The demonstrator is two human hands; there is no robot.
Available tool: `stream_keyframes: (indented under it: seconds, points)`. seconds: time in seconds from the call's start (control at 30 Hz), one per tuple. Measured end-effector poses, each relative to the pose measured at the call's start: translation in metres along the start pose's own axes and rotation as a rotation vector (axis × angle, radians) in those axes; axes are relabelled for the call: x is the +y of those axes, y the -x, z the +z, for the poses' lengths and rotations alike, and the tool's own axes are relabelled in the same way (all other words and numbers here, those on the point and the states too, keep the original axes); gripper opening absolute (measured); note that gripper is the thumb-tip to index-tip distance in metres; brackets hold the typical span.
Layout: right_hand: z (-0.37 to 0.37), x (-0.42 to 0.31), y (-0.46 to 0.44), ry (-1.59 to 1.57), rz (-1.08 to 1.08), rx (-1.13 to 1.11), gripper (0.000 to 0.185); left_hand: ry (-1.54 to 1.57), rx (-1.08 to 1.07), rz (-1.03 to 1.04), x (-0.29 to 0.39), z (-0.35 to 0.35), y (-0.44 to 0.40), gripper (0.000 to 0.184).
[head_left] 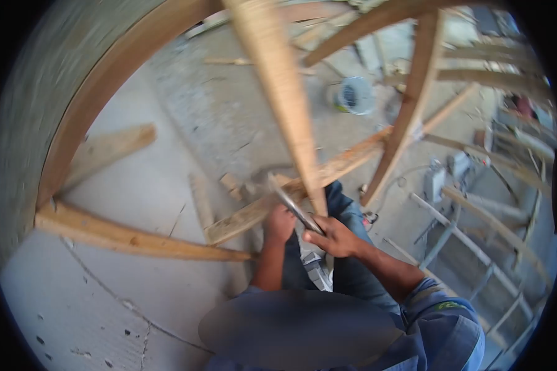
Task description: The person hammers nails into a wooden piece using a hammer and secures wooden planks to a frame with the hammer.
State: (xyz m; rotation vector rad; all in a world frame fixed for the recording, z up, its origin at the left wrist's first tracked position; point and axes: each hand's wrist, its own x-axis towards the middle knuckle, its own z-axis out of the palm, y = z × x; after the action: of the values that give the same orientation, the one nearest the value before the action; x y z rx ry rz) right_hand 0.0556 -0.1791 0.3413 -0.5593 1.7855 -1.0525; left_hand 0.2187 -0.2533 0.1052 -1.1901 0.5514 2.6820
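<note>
My right hand (334,238) is wrapped round the grip of a hammer (296,209). Its shiny shaft slants up and left, and its head is smeared by motion. Close to the hammer, my left hand (280,224) is closed against a wooden beam (244,219); whatever its fingers hold is hidden. This beam slopes from lower left to upper right. A blurred timber post (284,102) comes down from the top and crosses the beam just right of the hammer.
Another timber (136,232) reaches in from the left, by a pale cracked wall (105,309). A curved-looking brace (408,111) stands to the right. Farther off are a bucket (355,96), a metal ladder-like frame (470,247) and scattered wood pieces.
</note>
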Motion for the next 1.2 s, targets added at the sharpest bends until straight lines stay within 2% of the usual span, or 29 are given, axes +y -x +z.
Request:
stream_keyframes:
  seconds: [0.03, 0.07, 0.13, 0.23, 0.4, 0.47, 0.53, 0.6, 0.63, 0.7, 0.8, 0.9, 1.0, 1.13, 1.2]
  points:
    - [-0.032, -0.008, 0.024, 0.096, 0.007, -0.041, 0.042, -0.131, -0.004, -0.007, 0.001, 0.001, -0.001, 0.060]
    - [-0.056, -0.007, 0.045, 0.205, -0.051, 0.013, 0.043, 0.527, 0.070, -0.078, 0.019, 0.025, 0.012, 0.065]
    - [-0.097, -0.006, 0.084, 0.414, -0.171, 0.102, 0.045, 0.424, 0.091, -0.092, 0.028, 0.030, 0.012, 0.065]
    - [-0.136, 0.014, 0.114, 0.379, -0.197, 0.299, 0.041, 0.384, 0.237, -0.088, 0.034, 0.048, 0.014, 0.065]
    - [-0.216, 0.120, 0.111, 0.441, 0.005, 0.817, 0.031, 0.325, 0.532, 0.010, 0.026, 0.073, 0.012, 0.066]
    - [-0.259, 0.174, 0.078, 0.410, 0.214, 1.005, 0.033, 0.278, 0.579, 0.087, 0.029, 0.089, 0.008, 0.066]
    - [-0.303, 0.222, 0.037, 0.178, 0.397, 1.121, 0.029, 0.265, 0.567, 0.130, 0.026, 0.093, 0.001, 0.064]
    - [-0.342, 0.263, 0.001, 0.051, 0.450, 1.116, 0.037, 0.301, 0.577, 0.192, 0.022, 0.096, 0.000, 0.064]
    - [-0.350, 0.282, -0.013, -0.156, 0.515, 1.074, 0.039, 0.264, 0.697, 0.211, 0.023, 0.111, -0.002, 0.062]
    - [-0.364, 0.306, -0.043, -0.549, 0.619, 0.968, 0.044, 0.284, 0.709, 0.213, 0.022, 0.121, -0.006, 0.062]
    - [-0.376, 0.311, -0.049, -1.131, 0.615, 0.541, 0.048, 0.283, 0.704, 0.235, 0.025, 0.129, -0.003, 0.062]
    - [-0.378, 0.300, -0.047, -1.002, 0.613, 0.565, 0.050, 0.281, 0.735, 0.275, 0.027, 0.155, -0.004, 0.060]
    - [-0.379, 0.292, -0.051, -0.947, 0.549, 0.564, 0.049, 0.203, 0.843, 0.208, 0.011, 0.147, 0.007, 0.062]
    - [-0.398, 0.250, -0.065, -0.964, 0.497, 0.535, 0.044, -0.169, 1.071, 0.262, -0.041, 0.175, 0.021, 0.052]
    - [-0.401, 0.220, -0.070, -0.927, 0.523, 0.575, 0.043, -0.247, 1.033, 0.147, -0.056, 0.190, 0.027, 0.043]
